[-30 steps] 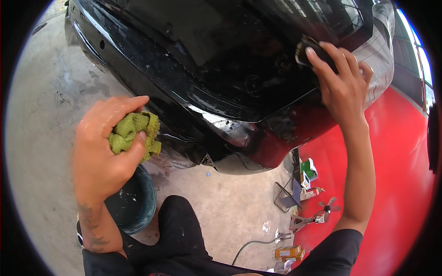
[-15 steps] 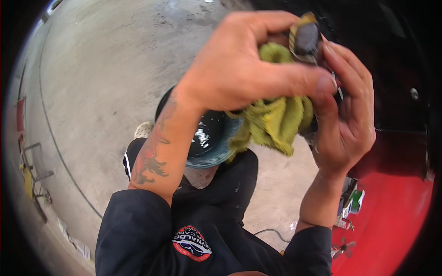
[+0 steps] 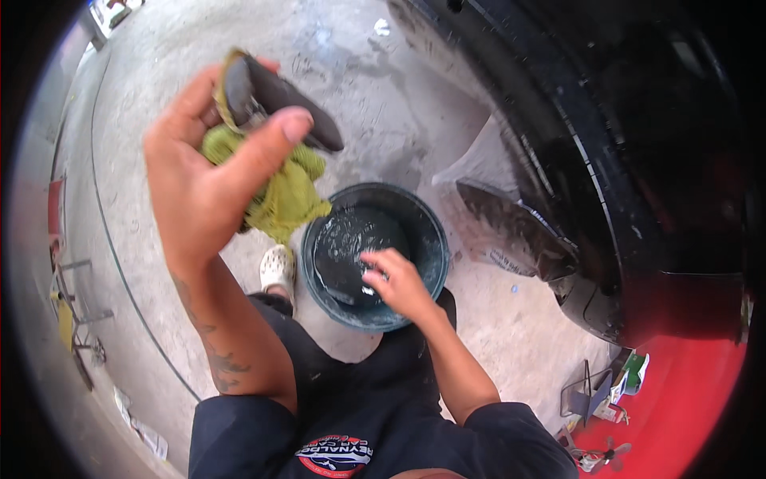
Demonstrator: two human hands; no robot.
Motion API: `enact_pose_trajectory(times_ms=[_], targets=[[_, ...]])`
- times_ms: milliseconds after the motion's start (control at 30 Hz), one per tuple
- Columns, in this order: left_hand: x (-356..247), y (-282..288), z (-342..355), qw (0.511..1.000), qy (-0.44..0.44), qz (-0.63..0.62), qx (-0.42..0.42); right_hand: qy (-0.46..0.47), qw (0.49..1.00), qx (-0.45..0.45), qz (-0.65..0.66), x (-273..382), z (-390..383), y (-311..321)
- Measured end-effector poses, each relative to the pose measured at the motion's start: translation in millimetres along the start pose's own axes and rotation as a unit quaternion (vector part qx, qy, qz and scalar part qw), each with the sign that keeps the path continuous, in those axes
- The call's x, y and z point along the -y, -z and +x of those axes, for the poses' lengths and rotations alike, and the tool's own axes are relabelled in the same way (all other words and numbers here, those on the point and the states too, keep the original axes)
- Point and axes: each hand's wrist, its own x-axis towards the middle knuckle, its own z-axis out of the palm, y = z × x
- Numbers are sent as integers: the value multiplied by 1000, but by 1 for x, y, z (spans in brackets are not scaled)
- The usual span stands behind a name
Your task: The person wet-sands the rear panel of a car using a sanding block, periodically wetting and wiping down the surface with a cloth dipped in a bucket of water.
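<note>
My left hand (image 3: 199, 172) is now carrying two things at once: thumb and fingers are clamping the curved dark grey pad (image 3: 279, 89) with its yellowish edge, and the crumpled green cloth (image 3: 281, 195) is hanging bunched below it in the same grip. That is the change: a second ago my right hand (image 3: 403, 289) was holding the pad at the black car (image 3: 638, 160), and half a second ago both hands were meeting around pad and cloth. Now my hands are standing well apart, and the right one is gripping nothing, its fingers curving loosely and staying apart from each other. It is reaching over the dark teal bucket (image 3: 431, 239), fingers above the water (image 3: 355, 239); whether the tips are touching it, I cannot tell. The car is lying out to the right of both hands, with clear plastic film (image 3: 487, 168) hanging beyond my right fingers, and a pale clog (image 3: 278, 267) is showing on the floor below my left hand. With neither hand touching the car, I am judging that the work on its panel is pausing, the left hand's holding of everything leaving the right free at the bucket.
</note>
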Motion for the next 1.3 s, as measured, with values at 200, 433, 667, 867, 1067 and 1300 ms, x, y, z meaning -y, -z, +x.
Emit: enact_pose_trajectory(times_ms=[200,433,667,867,1067,1300], targets=[[2,4,-3,998,40,-17,46,40,984,12,-176,5,-2,6],[5,10,-2,998,5,56,19,-55,981,80,-166,-43,29,-20],[-8,36,-11,993,70,94,10,26,965,210,-156,3,86,-31],[19,40,20,993,8,109,-55,185,972,63,-130,120,154,62],[70,54,80,988,57,140,-17,231,963,-75,-114,214,207,129],[86,205,15,802,351,479,69,113,985,-76,-109,306,265,209]])
